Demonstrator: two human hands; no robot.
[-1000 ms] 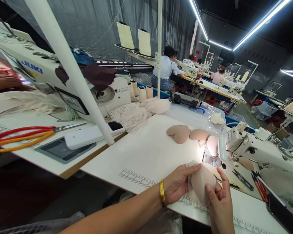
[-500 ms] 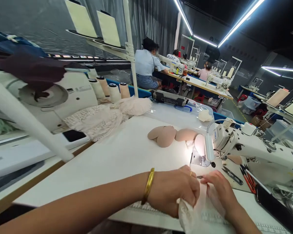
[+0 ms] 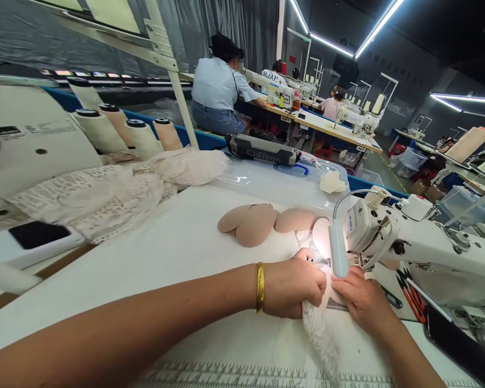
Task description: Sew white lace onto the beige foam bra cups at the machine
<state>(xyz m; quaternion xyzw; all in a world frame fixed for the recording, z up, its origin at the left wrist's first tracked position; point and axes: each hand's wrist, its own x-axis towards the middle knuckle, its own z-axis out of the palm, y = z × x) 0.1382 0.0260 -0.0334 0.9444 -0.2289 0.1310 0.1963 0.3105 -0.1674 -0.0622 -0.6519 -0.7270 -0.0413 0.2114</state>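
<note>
My left hand (image 3: 293, 288), with a gold bangle at the wrist, is closed on white lace fabric (image 3: 318, 326) that hangs from its fingers toward the table's front edge. Just left of the needle area, its fingertips are brightly lit. My right hand (image 3: 364, 296) is on the other side of the cloth, thumb and fingers gathered at its edge; the fingertips are partly hidden behind the lamp. Both hands are at the white sewing machine (image 3: 372, 229), whose small lamp (image 3: 338, 250) covers the needle. Beige bra cups (image 3: 256, 225) lie behind my left hand.
A printed ruler strip (image 3: 242, 372) runs along the front edge. Orange-handled scissors (image 3: 413, 302) and a black phone (image 3: 456, 345) lie at right. Thread cones (image 3: 101, 129) and lace (image 3: 121, 188) are at left. A co-worker (image 3: 218, 89) sits beyond.
Both hands have moved forward with the white lace, from the front of the table up to the machine's needle area. The view has shifted, showing more of the ruler strip.
</note>
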